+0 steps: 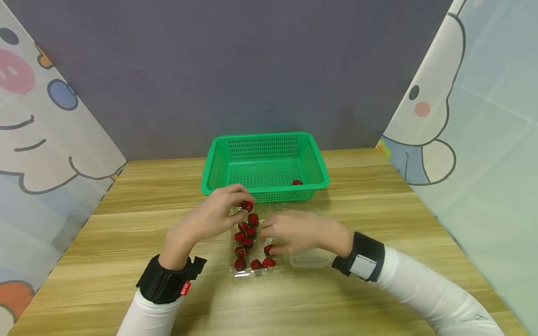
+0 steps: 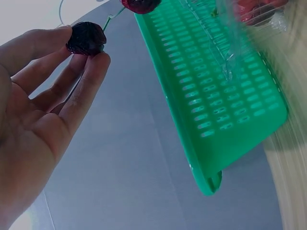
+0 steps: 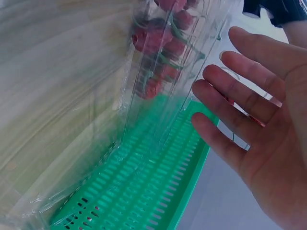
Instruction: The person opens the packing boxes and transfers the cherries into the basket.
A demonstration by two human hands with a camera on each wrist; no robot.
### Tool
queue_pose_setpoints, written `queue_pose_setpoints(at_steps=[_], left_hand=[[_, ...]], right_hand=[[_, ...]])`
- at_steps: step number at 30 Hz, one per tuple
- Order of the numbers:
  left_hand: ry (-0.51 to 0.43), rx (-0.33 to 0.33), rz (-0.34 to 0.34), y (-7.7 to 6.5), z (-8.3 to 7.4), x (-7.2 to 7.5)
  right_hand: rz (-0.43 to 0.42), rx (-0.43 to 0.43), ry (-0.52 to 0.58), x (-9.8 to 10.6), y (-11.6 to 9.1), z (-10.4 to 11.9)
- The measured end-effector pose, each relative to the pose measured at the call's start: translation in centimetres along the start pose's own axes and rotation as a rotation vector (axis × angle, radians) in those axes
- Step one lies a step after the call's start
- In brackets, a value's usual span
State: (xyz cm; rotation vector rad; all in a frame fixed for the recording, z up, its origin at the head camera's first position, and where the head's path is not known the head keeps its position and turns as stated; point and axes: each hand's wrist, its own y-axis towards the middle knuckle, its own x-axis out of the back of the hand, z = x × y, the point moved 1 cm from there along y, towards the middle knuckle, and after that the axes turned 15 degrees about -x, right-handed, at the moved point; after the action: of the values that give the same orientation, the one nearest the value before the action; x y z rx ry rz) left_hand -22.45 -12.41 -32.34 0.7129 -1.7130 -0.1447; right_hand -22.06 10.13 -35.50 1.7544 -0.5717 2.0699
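My left hand (image 1: 214,212) pinches a dark red cherry (image 2: 86,38) between thumb and fingertips, above the far left part of a clear plastic box (image 1: 252,273). In the left wrist view a green stem (image 2: 106,23) runs from that cherry up toward another cherry (image 2: 140,4). Several red cherries (image 1: 248,231) lie in the box, mostly along its left side and near edge. Over the box's right part hovers my right hand (image 1: 300,228), blurred in the head view. Its fingers (image 3: 235,108) are spread and loosely extended, with nothing seen gripped.
Just behind the box stands a green slotted basket (image 1: 265,136). One red cherry (image 1: 297,182) lies in its near right part. A clear plastic lid or second half (image 1: 311,260) lies to the box's right, partly under the right hand. A grey wall (image 1: 260,70) rises behind the wooden table (image 1: 147,196).
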Motion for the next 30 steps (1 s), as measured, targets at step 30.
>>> queue_pose_setpoints(at_steps=[30], left_hand=[[-0.007,0.029,-0.008,1.2,2.6,2.5]], right_hand=[[0.136,-0.098,-0.112,-1.4,0.8,1.5]])
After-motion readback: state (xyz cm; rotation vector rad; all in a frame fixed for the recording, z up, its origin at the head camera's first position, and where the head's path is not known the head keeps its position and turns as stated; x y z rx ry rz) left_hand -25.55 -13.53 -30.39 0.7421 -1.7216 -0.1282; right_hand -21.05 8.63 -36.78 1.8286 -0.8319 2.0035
